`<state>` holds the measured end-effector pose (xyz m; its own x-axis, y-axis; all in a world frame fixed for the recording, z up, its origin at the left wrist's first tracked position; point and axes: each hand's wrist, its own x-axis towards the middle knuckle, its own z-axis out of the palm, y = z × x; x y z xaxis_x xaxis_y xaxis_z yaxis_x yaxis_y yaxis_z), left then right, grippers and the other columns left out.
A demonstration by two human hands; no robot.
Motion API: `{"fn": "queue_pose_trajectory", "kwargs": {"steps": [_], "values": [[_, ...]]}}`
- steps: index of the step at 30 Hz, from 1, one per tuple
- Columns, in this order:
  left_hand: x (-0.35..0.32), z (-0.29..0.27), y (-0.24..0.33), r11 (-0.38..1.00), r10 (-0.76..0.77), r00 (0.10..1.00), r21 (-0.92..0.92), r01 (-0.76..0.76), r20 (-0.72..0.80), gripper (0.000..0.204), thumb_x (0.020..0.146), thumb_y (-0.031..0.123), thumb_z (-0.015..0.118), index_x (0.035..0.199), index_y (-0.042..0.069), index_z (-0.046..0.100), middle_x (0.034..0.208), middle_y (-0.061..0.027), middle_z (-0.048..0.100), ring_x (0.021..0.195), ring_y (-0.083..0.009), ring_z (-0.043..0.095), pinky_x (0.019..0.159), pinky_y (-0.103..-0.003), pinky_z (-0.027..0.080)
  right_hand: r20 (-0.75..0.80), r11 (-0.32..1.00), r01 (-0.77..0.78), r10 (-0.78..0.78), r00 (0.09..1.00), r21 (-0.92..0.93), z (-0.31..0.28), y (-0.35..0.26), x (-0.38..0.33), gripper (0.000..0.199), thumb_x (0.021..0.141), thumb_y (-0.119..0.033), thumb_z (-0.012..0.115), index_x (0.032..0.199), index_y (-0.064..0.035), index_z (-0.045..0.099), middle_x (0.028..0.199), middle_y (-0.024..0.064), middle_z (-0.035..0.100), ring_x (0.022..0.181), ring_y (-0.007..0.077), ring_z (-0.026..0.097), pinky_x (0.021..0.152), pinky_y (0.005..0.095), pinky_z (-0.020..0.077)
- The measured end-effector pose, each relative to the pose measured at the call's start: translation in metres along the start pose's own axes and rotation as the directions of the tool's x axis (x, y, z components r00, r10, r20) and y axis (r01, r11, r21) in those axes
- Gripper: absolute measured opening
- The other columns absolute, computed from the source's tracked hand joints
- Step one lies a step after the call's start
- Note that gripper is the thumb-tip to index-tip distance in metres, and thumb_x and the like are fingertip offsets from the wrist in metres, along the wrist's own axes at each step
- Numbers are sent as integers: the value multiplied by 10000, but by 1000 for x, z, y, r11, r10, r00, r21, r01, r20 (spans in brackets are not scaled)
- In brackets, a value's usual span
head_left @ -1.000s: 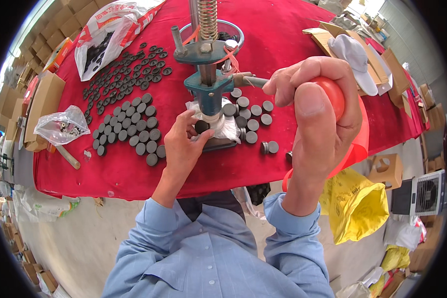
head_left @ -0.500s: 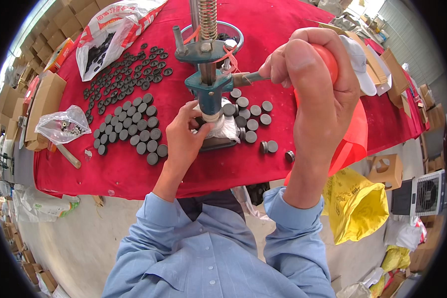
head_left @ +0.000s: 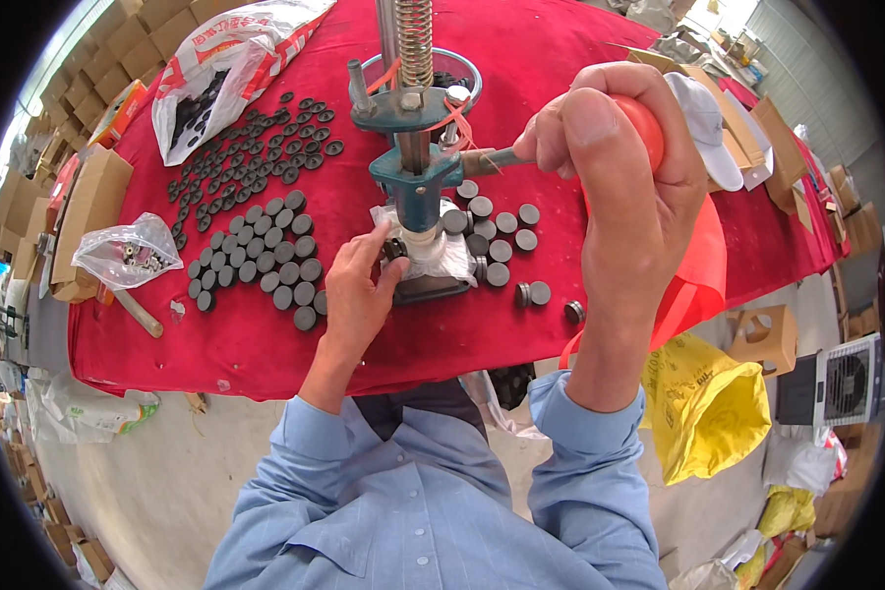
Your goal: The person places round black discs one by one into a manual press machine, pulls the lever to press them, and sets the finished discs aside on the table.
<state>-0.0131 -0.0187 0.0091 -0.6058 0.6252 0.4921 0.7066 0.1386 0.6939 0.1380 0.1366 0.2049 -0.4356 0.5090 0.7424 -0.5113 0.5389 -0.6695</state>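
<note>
1. The left hand [head_left: 354, 290] pinches a dark cap [head_left: 395, 250] between thumb and fingers, parted only by the cap's width.
2. That cap sits just left of the lower end of the press [head_left: 416, 187]; whether they touch, I cannot tell.
3. The right hand [head_left: 631, 182] curls its fingers closed around the red knob [head_left: 641, 128] on the lever [head_left: 497, 158].
4. Grey round pieces [head_left: 283, 252] lie on the red cloth [head_left: 501, 339], both sides of the press.
5. Black discs [head_left: 334, 148] lie near the white-and-red bag [head_left: 189, 61].

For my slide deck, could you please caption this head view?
Left hand holds a black piece beside a hand press; right hand grips its red lever knob.
</note>
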Motion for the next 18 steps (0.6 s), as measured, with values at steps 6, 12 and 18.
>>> {"fn": "queue_pose_trajectory", "kwargs": {"steps": [6, 12, 18], "values": [[13, -11, 10, 993, -22, 991, 116, 6, 133, 649, 856, 42, 792, 1418, 32, 468, 1114, -181, 715, 858, -351, 695, 777, -421, 573, 26, 1000, 11, -11, 1000, -21, -5, 1, 1, 223, 1016, -193, 632, 1028, 29, 616, 776, 80, 619, 710, 149, 592, 705, 315, 528], [21, -7, 15, 998, -57, 985, 48, 49, 166, 635, 812, 56, 821, 1351, 21, 487, 1078, -162, 733, 791, -303, 699, 741, -419, 574, 16, 999, 7, -8, 1000, 41, 0, -1, 2, 214, 1015, -183, 634, 1033, 30, 620, 768, 77, 622, 709, 144, 597, 708, 314, 534], [19, -5, 15, 993, -98, 980, 76, 86, 175, 605, 772, 66, 844, 1288, 16, 533, 1050, -144, 738, 778, -276, 697, 732, -408, 572, 16, 1000, 7, -7, 1000, 27, -2, 1, 4, 212, 1008, -186, 638, 1020, 25, 625, 756, 66, 620, 709, 144, 610, 691, 304, 519]]}}
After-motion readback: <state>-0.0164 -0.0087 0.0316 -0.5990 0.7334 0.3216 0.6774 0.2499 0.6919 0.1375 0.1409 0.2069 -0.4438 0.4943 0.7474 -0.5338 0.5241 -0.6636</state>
